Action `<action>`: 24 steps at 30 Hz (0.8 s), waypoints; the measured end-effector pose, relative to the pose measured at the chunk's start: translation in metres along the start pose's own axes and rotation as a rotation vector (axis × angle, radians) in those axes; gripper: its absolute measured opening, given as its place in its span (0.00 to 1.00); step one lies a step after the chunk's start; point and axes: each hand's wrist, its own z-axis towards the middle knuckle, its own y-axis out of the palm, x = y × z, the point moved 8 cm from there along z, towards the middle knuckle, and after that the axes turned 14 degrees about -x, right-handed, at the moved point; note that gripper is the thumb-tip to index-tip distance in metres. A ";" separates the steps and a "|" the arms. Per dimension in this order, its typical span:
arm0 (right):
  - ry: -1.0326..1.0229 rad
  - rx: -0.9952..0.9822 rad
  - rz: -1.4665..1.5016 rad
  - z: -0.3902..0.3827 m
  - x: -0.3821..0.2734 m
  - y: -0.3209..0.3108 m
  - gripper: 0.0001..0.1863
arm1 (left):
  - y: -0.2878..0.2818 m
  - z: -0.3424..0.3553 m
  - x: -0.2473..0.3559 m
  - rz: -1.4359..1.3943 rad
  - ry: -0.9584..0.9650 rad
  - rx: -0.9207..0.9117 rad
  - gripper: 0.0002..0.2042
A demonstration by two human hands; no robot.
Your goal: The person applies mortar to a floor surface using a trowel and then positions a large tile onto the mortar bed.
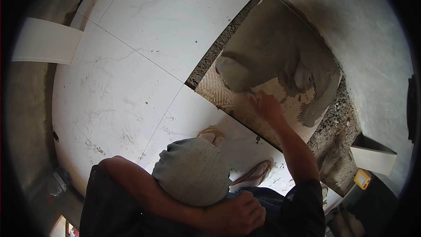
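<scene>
Right hand [266,106] over tile [293,105], grey mortar [272,33], 1 yellow device [362,178], face illegible

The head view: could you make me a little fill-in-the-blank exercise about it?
1. The bare left hand is near the picture's ____ edge.
2. Compared with it, the bare right hand is ____ to the wet grey mortar.
3. The large smooth floor tiles with thin dark joints are coloured ____.
4. The small boxy object below the pale angular piece at right is mostly ____.

Missing words: lower; closer; white; yellow.
</scene>
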 end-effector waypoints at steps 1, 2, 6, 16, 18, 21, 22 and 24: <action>0.004 -0.083 -0.031 -0.002 -0.009 0.005 0.28 | -0.001 0.001 -0.002 0.006 -0.011 -0.001 0.11; 0.017 -0.162 -0.060 -0.004 -0.011 0.010 0.28 | -0.002 0.001 -0.002 0.012 -0.011 -0.004 0.10; 0.019 -0.027 -0.056 0.015 0.000 -0.012 0.28 | -0.007 0.001 -0.005 -0.007 0.002 0.050 0.12; 0.021 -0.013 0.067 0.021 -0.002 -0.001 0.28 | -0.004 0.001 -0.006 0.000 -0.016 0.057 0.11; 0.027 -0.026 0.050 0.020 -0.009 -0.002 0.29 | -0.005 0.001 -0.006 -0.004 -0.019 0.058 0.11; 0.114 -0.016 0.102 0.021 -0.001 -0.017 0.29 | -0.007 -0.001 -0.005 -0.039 0.000 -0.002 0.11; 0.124 -0.018 0.124 0.021 0.003 -0.019 0.30 | -0.009 -0.002 -0.005 -0.014 -0.009 0.006 0.11; 0.137 -0.029 0.132 0.017 0.008 -0.016 0.30 | -0.012 -0.002 -0.007 0.003 -0.021 0.026 0.11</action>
